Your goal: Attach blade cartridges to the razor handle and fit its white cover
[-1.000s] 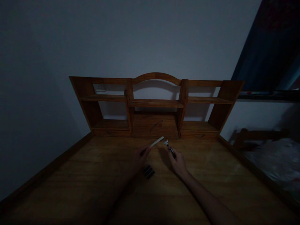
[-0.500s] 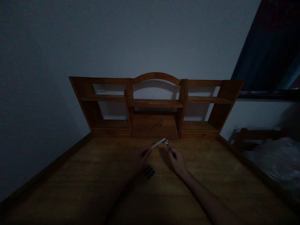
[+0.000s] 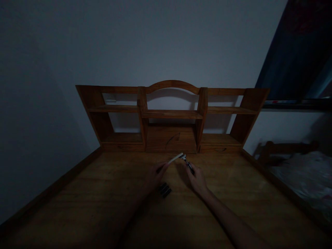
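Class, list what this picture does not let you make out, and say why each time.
Head view:
- Pale stick: its lower end, hidden by the left hand.
- Its contact with the razor: too small and dark.
- Black pieces: markings lost in shadow.
- Dark curtain: cut off by the top edge.

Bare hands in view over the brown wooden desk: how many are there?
2: the left hand holds a slim, pale stick; the right hand holds a dark-handled tool with a silvery head. No others are visible.
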Motion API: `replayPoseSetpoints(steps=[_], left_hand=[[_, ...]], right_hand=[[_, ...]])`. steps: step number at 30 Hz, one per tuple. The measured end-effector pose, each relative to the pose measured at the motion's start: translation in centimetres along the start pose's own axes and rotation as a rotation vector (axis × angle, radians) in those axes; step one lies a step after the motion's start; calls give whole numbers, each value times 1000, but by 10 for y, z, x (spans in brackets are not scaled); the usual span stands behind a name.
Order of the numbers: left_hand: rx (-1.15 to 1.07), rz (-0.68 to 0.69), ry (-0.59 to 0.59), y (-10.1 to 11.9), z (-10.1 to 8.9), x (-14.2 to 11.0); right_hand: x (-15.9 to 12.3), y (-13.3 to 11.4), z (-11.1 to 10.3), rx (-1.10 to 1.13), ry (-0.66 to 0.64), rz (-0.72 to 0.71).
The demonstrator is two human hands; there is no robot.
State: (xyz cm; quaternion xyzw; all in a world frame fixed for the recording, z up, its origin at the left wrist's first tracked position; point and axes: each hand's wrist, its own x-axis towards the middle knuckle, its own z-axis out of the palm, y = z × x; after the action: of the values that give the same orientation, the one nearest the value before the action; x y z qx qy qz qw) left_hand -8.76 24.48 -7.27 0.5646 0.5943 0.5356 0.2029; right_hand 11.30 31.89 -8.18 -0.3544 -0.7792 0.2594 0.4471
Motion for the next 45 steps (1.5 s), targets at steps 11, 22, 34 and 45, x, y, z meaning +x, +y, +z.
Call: replayPoseSetpoints(steps=[11,22,34,45], left_hand=[[11,22,14,-1,1,0],[31,36,10,4,0,-1],[36,18,13,-1,0,0],[54,21,7,-1,-1,0]], right_hand=[[0,0,0,16,-2,6],[0,1,0,18,-4,-8],[0,-2,-1,-12,2,-6],[0,-1,-1,8,-10,3]])
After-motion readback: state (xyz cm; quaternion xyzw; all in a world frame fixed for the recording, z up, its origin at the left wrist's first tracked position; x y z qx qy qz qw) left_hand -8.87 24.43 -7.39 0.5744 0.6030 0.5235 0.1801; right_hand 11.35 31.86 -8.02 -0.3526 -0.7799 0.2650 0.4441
